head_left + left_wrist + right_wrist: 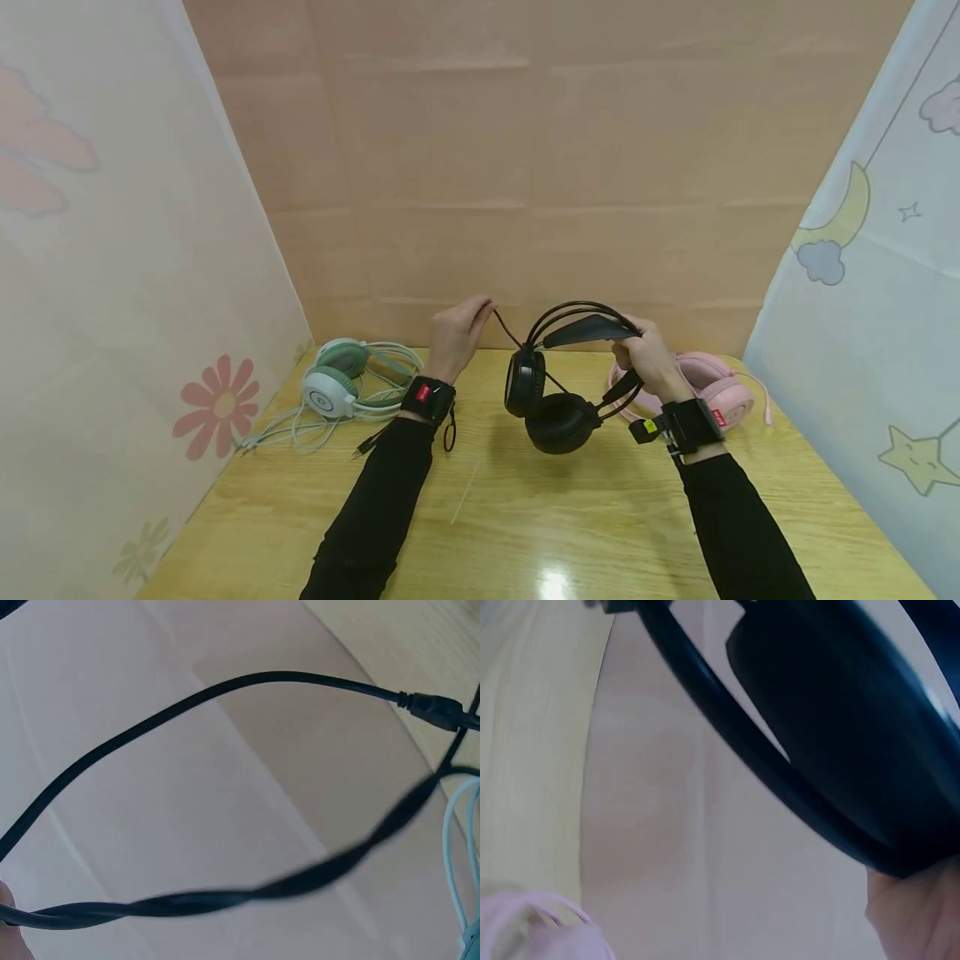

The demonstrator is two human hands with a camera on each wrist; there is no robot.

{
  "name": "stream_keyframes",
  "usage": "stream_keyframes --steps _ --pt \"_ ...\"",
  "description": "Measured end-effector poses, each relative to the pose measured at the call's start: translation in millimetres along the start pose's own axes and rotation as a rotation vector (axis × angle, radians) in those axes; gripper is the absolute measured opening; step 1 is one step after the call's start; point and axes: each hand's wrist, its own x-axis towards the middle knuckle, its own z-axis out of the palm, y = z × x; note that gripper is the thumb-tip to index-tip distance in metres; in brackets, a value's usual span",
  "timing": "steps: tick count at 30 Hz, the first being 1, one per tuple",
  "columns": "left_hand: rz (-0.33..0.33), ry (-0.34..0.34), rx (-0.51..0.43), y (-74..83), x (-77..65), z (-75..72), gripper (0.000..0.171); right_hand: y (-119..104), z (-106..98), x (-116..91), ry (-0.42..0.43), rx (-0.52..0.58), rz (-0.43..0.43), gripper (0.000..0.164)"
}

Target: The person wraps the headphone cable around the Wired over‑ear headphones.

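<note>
Black over-ear headphones (561, 421) hang above the table, their two ear cups pointing left and down. My right hand (647, 357) grips them by the headband (592, 330); the padded band also fills much of the right wrist view, with part of the hand (922, 915) at its lower corner. Farther left, my left hand (456, 332) pinches the headphones' black cable (507, 328) between thumb and fingers. In the left wrist view a twisted stretch of cable (225, 898) runs from a fingertip (9, 930), and another strand with a small black connector (435, 711) arcs above it.
White-and-green headphones (330, 398) with a coiled pale cable lie at the left, beside my left wrist. Pink headphones (722, 390) lie at the right behind my right wrist. The wooden table (480, 533) ends at a brown paper backdrop (450, 167), with patterned side panels.
</note>
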Motion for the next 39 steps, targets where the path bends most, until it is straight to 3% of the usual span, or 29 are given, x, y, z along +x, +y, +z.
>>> stream_keyframes --steps 3,9,18,25,32,39 --pt "-0.035 -0.006 -0.018 -0.8 -0.3 4.4 0.012 8 0 0 -0.038 0.138 0.031 0.038" --pt "-0.052 -0.023 -0.019 1.4 -1.7 8.9 0.011 24 -4 -2 -0.093 0.28 0.115 0.039" --pt "-0.061 -0.055 -0.013 4.6 -3.7 17.4 0.009 31 -5 0 -0.336 0.612 0.117 0.05" --pt "-0.102 -0.157 -0.074 4.7 -12.4 22.1 0.015 37 -9 -1 -0.432 0.872 0.202 0.058" --pt "-0.1 -0.219 -0.186 3.4 -21.0 25.1 0.018 40 -10 -2 -0.423 1.032 0.271 0.056" --pt "-0.124 -0.26 -0.194 3.3 -36.1 28.6 0.013 41 -8 -3 -0.357 1.13 0.358 0.05"
